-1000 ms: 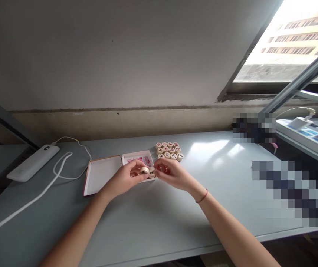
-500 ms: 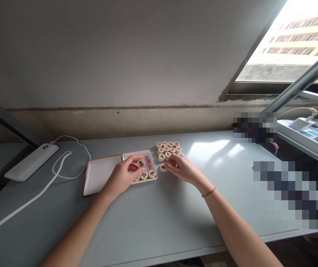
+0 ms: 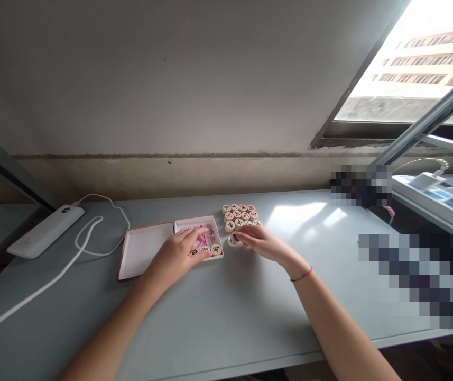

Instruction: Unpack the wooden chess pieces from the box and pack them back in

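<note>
Over the white box point(image 3: 218, 256), my left hand point(image 3: 178, 253) has its fingers apart with nothing between them. Several xiangqi pieces with black characters, one of them a round piece point(image 3: 216, 249), lie along the near side of that box. My right hand point(image 3: 261, 242) pinches a xiangqi piece point(image 3: 234, 237) at the near left of the grouped pieces; it seems to lie over another piece, partly hidden. Behind it, rows of xiangqi pieces point(image 3: 238, 215) stand close together, red characters at the back and black ones nearer. My right fingers cover some of the nearer pieces.
The box's open lid point(image 3: 147, 248) lies flat to the left. Further left are a white power bank point(image 3: 46, 232) and a looping white cable point(image 3: 57, 276). The grey desk point(image 3: 226, 317) meets a wall behind; a metal frame bar point(image 3: 420, 119) slants at the right.
My left hand held a piece above the box; its fingers are now spread and empty. A piece now shows in my right fingertips beside the grouped pieces.
</note>
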Demonstrator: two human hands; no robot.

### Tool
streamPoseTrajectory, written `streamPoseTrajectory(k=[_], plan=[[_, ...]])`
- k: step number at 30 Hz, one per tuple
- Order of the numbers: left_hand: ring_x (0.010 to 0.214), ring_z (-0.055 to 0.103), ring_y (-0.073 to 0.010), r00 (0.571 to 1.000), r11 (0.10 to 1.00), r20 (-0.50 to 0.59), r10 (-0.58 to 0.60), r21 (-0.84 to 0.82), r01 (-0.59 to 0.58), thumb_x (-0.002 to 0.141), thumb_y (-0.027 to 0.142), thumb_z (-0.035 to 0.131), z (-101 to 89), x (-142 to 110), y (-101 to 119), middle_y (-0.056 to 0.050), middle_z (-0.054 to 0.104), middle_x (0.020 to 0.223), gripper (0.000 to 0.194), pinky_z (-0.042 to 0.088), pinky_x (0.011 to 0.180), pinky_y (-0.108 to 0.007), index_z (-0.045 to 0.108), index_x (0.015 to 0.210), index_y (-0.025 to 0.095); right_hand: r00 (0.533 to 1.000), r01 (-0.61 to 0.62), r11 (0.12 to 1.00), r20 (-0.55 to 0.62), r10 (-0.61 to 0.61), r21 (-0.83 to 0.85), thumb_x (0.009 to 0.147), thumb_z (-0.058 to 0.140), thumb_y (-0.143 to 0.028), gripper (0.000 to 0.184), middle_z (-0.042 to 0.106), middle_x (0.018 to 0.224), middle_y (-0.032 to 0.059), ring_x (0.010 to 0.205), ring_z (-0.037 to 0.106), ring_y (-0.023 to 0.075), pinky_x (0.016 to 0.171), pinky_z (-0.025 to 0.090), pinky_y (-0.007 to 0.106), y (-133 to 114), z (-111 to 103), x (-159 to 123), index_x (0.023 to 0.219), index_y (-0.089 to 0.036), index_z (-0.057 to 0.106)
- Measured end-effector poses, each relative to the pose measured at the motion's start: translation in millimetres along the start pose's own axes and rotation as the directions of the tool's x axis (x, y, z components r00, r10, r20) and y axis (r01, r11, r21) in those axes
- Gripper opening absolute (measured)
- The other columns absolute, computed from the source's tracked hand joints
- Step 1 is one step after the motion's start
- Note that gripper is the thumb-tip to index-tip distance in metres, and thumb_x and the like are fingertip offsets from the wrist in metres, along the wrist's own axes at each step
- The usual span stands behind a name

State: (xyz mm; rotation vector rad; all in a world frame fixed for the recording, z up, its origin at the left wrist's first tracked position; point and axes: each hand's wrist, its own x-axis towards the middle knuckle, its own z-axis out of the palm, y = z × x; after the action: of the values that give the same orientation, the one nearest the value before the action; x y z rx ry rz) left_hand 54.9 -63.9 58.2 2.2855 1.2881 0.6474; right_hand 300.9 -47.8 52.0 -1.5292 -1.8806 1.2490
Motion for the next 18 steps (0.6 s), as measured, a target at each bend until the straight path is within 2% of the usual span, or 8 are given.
streamPoseTrajectory(k=[2,5,8,12,15,18], plan=[[0.103,0.061,-0.0239,0.999,0.999,0.029,-0.025,0.027,0.024,0.084,0.042,0.059,-7.5,1.9,-4.4,-0.005,0.066,0.114,0.034,0.046,0.090,-0.034,0.059,0.114,0.026,0.998,-0.042,0.996,-0.041,0.038,-0.078,0.086,0.046,-0.051,0.039,0.045,0.059,-0.0026,0.053,0.037,0.0103,0.048,0.026,0.024,8.1,-2.3,4.0,0.064,-0.019,0.048],[0.106,0.060,-0.0256,0.995,0.996,0.071,-0.072,0.050,0.068,0.082,0.044,0.060,-12.1,3.5,-9.4,-0.005,0.065,0.119,0.039,0.043,0.093,-0.037,0.060,0.116,0.026,0.996,-0.060,0.985,-0.080,0.047,-0.160,0.086,0.045,-0.054,0.044,0.043,0.056,-0.0025,0.050,0.034,0.0101,0.045,0.024,0.024,12.6,-0.6,6.5,0.059,-0.020,0.043],[0.109,0.058,-0.0274,0.985,0.990,0.119,-0.123,0.079,0.114,0.079,0.048,0.061,-12.3,3.0,-13.8,-0.006,0.061,0.125,0.048,0.041,0.094,-0.039,0.056,0.123,0.027,0.998,-0.043,0.978,-0.048,0.034,-0.204,0.084,0.045,-0.058,0.046,0.041,0.055,-0.0029,0.049,0.032,0.0097,0.044,0.021,0.024,9.3,1.0,3.7,0.058,-0.020,0.040],[0.116,0.051,-0.0308,0.969,0.977,0.182,-0.167,0.164,0.138,0.073,0.049,0.067,-12.4,0.7,-18.4,-0.007,0.060,0.126,0.054,0.035,0.099,-0.044,0.058,0.121,0.027,0.998,0.009,0.946,-0.057,-0.029,-0.325,0.078,0.058,-0.048,0.036,0.049,0.060,-0.0018,0.053,0.038,0.0105,0.046,0.025,0.023,6.1,5.7,1.7,0.061,-0.020,0.042],[0.115,0.050,-0.0313,0.966,0.974,0.209,-0.154,0.198,0.112,0.072,0.045,0.068,-11.1,-1.1,-19.8,-0.006,0.064,0.117,0.046,0.033,0.098,-0.046,0.062,0.114,0.027,0.991,0.008,0.911,-0.115,-0.061,-0.412,0.079,0.056,-0.036,0.028,0.053,0.062,0.0001,0.055,0.042,0.0117,0.049,0.027,0.024,7.8,12.1,5.2,0.062,-0.020,0.041],[0.107,0.052,-0.0291,0.971,0.975,0.200,-0.132,0.205,0.090,0.073,0.040,0.065,-8.4,-2.2,-19.1,-0.005,0.067,0.106,0.030,0.035,0.093,-0.043,0.066,0.100,0.027,0.989,0.004,0.897,-0.134,-0.070,-0.441,0.082,0.053,-0.033,0.029,0.052,0.059,0.0007,0.054,0.040,0.0114,0.050,0.026,0.025,8.5,14.8,7.8,0.060,-0.020,0.039]])
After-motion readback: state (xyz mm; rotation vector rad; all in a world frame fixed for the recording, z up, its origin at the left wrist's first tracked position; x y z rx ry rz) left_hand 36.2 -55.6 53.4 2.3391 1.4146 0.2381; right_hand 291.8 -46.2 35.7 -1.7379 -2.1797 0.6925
